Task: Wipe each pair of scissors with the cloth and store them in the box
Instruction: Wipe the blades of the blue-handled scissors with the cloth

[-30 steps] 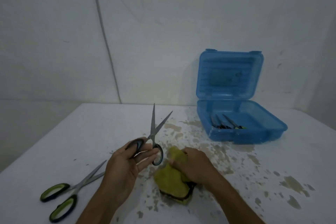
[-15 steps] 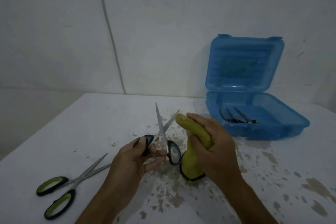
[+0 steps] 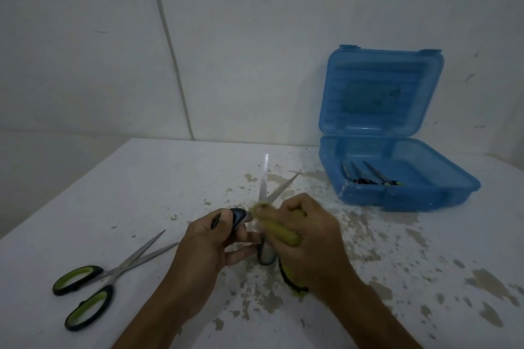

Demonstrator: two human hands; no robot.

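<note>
Left hand (image 3: 211,246): I am gripping the grey-handled scissors (image 3: 265,207) by one handle loop, thumb curled over it and fingers underneath, so the blades are pointing away from me and staying spread for access
Right hand (image 3: 306,235): I am clenching the yellow-green cloth (image 3: 283,234) in curled fingers, bunched so a thick wad is meeting the steel
Contact zone: the cloth is pressing near the pivot, where the two blades are crossing; the exact touch point is blurred
Blades: both are standing open in a V above the table (image 3: 141,193), tips toward the box
Blue box (image 3: 397,195): it is sitting at the far right with its lid propped upright, leaving the tray open; dark-handled tools are already lying inside
Green-handled scissors (image 3: 93,283): they are lying at the near left on the table, well apart from the box, apparently awaiting wiping
Step in hand: I am judging this as wiping, with storage not yet done
</note>
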